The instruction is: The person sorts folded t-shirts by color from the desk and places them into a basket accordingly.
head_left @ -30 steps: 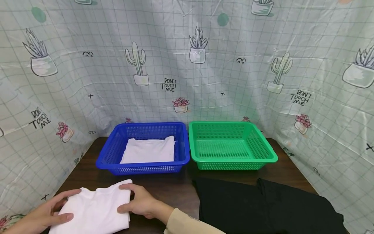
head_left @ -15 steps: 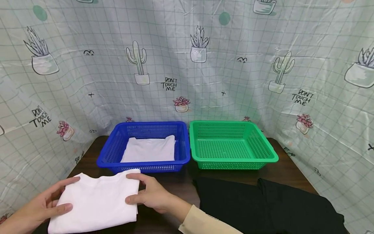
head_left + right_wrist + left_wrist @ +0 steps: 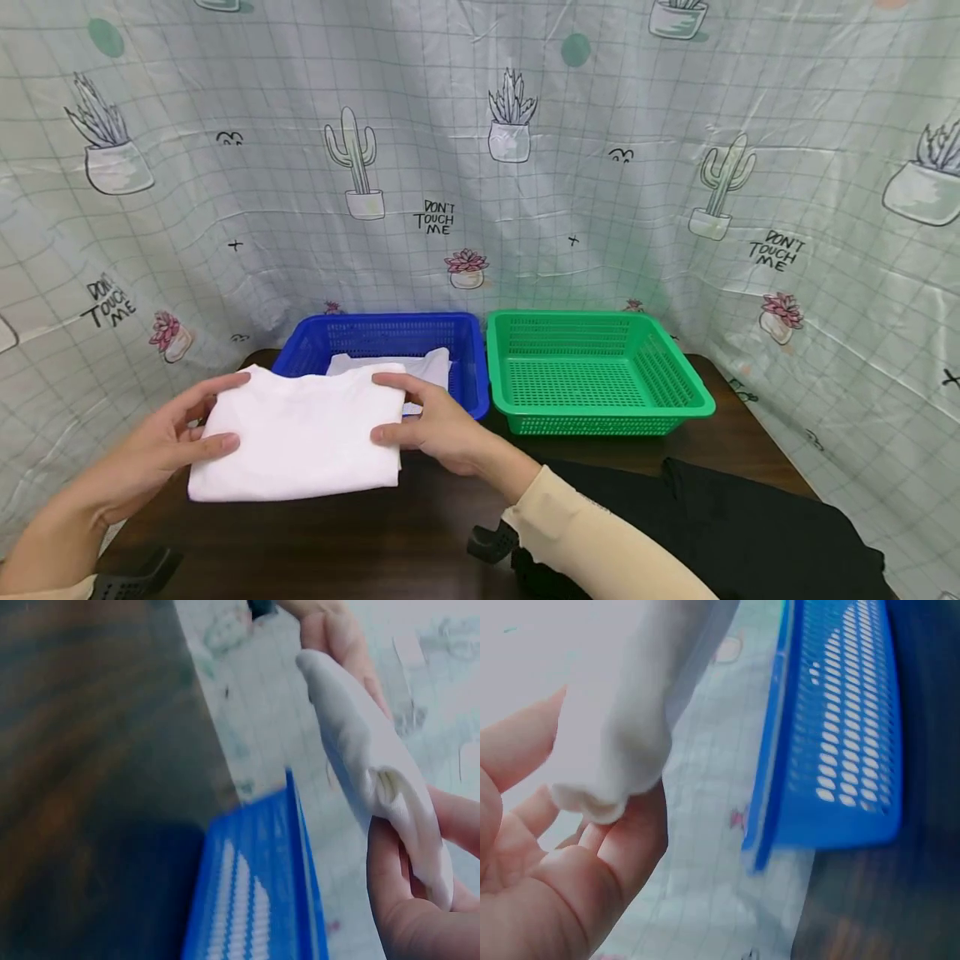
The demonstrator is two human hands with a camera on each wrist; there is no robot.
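Folded white garment (image 3: 300, 435) held level above the counter (image 3: 360, 542), just in front of the blue basket (image 3: 465, 354) and overlapping its near rim in the head view. Left hand (image 3: 161, 442) clamped on the garment's left edge, thumb on top and fingers underneath; same grip seen in the left wrist view, with the cloth edge (image 3: 622, 750) pinched against the fingers (image 3: 630, 847). Right hand (image 3: 435, 421) clamped on the right edge, thumb over the top fold, fingers curled beneath; right wrist view shows the rolled fold (image 3: 382, 780) pressed between thumb and fingers. Inside the blue basket, another white folded piece (image 3: 420, 367), partly hidden behind the held one. Green basket (image 3: 592, 371) just beside the blue one, on its right. Black cloth (image 3: 712, 525) spread on the counter's near right side, under the right sleeve (image 3: 600, 542). Cactus-print sheet (image 3: 480, 167) hung around the back and sides.
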